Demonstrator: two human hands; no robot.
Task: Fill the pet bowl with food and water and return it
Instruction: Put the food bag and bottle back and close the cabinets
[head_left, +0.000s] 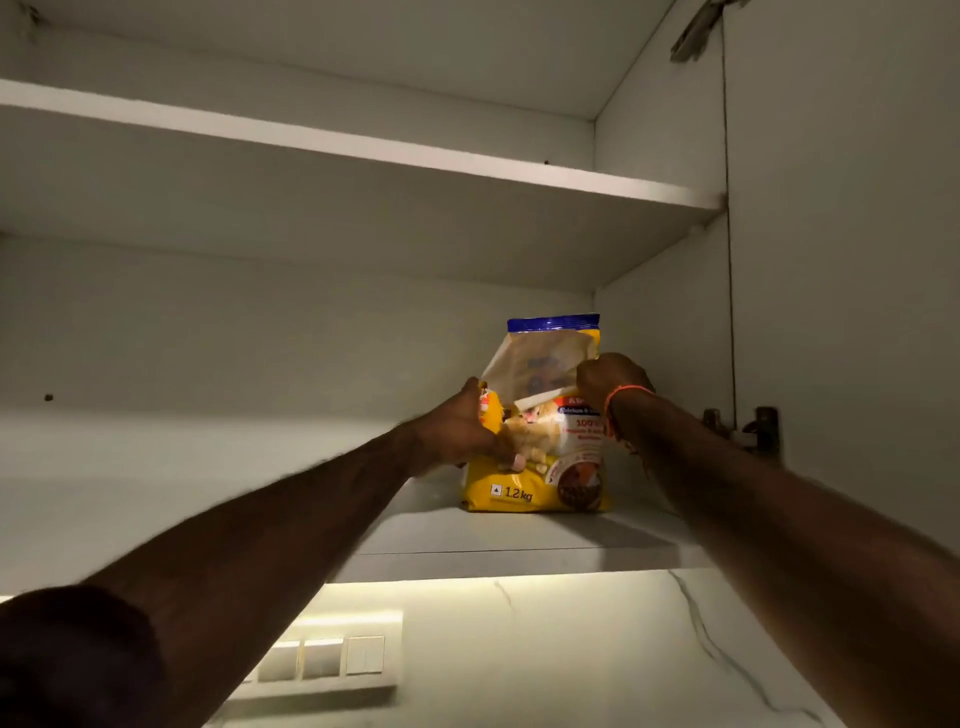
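Observation:
A yellow pet food bag (545, 483) with a blue top edge and "1.2 kg" print stands upright on the lower shelf (493, 540) of an open wall cabinet, near its right side. My left hand (457, 431) grips the bag's left side at mid height. My right hand (613, 382), with an orange thread on the wrist, is closed on the folded upper part of the bag at its right. No pet bowl is in view.
An upper shelf (363, 145) runs across above the bag. The cabinet's right wall and an open door with hinge (763, 431) stand close to the bag. Below the cabinet is a lit marble wall with a switch panel (322, 660).

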